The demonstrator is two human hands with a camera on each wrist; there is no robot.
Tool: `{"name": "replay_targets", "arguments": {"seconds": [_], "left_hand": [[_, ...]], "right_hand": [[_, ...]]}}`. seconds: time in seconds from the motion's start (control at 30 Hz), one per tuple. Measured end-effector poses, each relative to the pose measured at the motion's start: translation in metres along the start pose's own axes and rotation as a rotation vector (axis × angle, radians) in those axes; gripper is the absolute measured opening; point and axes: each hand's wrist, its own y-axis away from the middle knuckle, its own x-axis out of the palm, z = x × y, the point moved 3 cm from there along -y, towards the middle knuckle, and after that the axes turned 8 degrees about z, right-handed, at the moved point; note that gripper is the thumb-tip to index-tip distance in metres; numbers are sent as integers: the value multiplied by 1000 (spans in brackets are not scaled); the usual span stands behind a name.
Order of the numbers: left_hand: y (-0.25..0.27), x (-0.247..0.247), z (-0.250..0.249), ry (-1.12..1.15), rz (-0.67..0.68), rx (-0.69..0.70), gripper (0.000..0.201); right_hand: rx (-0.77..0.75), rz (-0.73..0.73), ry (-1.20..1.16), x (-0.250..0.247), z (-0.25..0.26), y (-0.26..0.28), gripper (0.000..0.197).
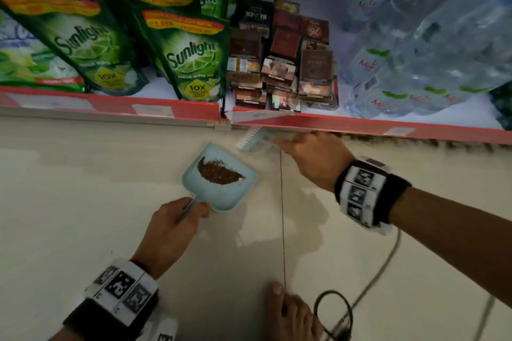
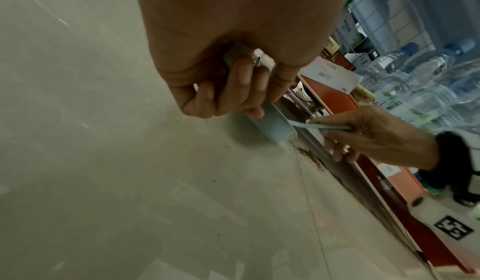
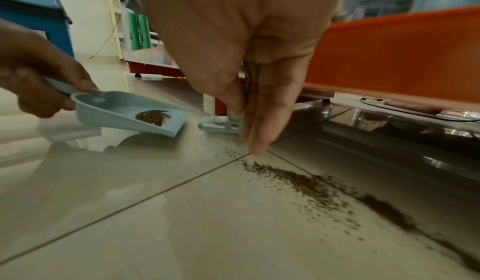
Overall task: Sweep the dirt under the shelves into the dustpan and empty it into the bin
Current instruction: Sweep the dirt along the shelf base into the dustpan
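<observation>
On the pale tiled floor (image 1: 83, 216) in the head view, the left hand (image 1: 171, 230) grips the handle of a light blue dustpan (image 1: 221, 194), fingers curled round it. A crescent of brown dirt (image 1: 219, 171) lies inside the pan. Just beyond it to the right, the right hand (image 1: 315, 158) holds a small light blue brush (image 1: 253, 141), whose white bristles sit at the red shelf edge (image 1: 360, 124). Above stand green Sunlight pouches (image 1: 191, 58), cigarette packs (image 1: 285, 63) and water bottles (image 1: 429, 50). A bare foot (image 1: 291, 313) and a black cable (image 1: 332, 313) are near the bottom.

From the left wrist view, the fingers (image 2: 233, 87) are wrapped round the dustpan handle, and the pan's underside (image 2: 272, 126) is tilted over the floor. To the right, the other hand pinches the brush handle (image 2: 330, 127).

From the right wrist view, the thumb and fingers (image 3: 262, 120) clamp the brush (image 3: 221, 124), which touches the floor beside the pan's lip. The dustpan (image 3: 116, 110) is tilted with its front edge down. A loose trail of dirt (image 3: 324, 186) runs along the floor to the right, near the shelf base. A blue bin (image 3: 33, 15) stands far left.
</observation>
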Motion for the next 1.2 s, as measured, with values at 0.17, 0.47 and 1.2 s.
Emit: {"name": "replay_targets", "arguments": {"seconds": [0.17, 0.47, 1.2], "left_hand": [[15, -9, 14, -18, -67, 9, 28], [30, -7, 21, -35, -69, -6, 32], [7, 11, 15, -14, 65, 2, 47]], "right_hand": [[-2, -51, 35, -11, -15, 33, 51], [-144, -52, 9, -18, 41, -18, 64], [-100, -113, -362, 27, -43, 38, 54]]}}
